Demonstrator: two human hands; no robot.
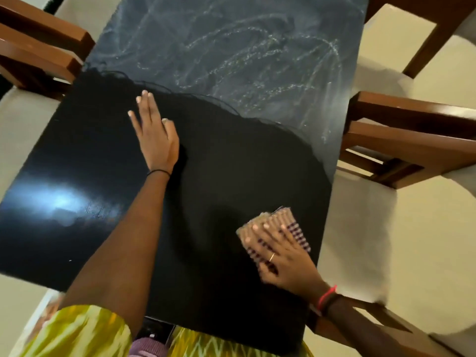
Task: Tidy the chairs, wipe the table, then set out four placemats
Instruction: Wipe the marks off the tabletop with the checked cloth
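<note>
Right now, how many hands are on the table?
2. The left hand lies flat on the table, left of middle; the right hand presses a checked cloth near the right edge.

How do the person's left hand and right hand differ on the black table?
The left hand lies flat on the bare glossy black table; the right hand presses a folded checked beige-and-purple cloth. The left wrist wears a thin black band, the right a red thread. Both hands have straight fingers.
</note>
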